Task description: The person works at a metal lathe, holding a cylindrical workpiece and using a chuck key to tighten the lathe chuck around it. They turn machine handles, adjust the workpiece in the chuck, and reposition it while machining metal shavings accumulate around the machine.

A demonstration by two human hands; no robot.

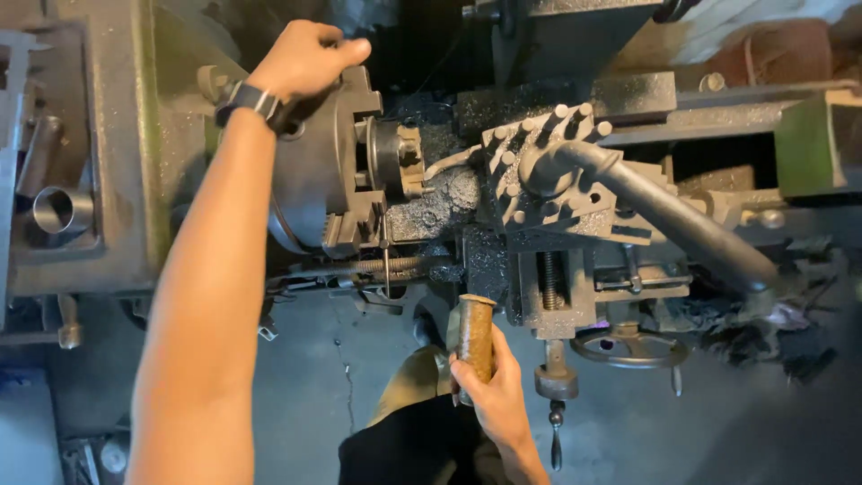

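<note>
At the far left a short metal tube (56,209) juts from the lathe headstock (117,153), and I leave it alone. My left hand (305,61) is stretched out over the top of the chuck (346,162), fingers curled down and closed on its rim, so I judge that I am steadying or turning the chuck by hand. A small round workpiece (400,160) sits in the jaws, its face turned toward the tool post (548,166), which bristles with bolt heads and is dusted with dark swarf. Lower down, near my knee, my right hand (494,395) is wrapped firmly around a rusty brown metal cylinder (476,337), holding it upright and well clear of the chuck, just beside the cross-slide screw (549,280). To the right, the long lever handle (673,216) slants off the tool post, and the handwheel (628,346) sits below it. As I read it, this is the setting-up stage at the chuck. The next move calls for a careful hand: keep my fingers off the jaw edges, and bring the cylinder up level with the spindle without knocking the tool post.
</note>
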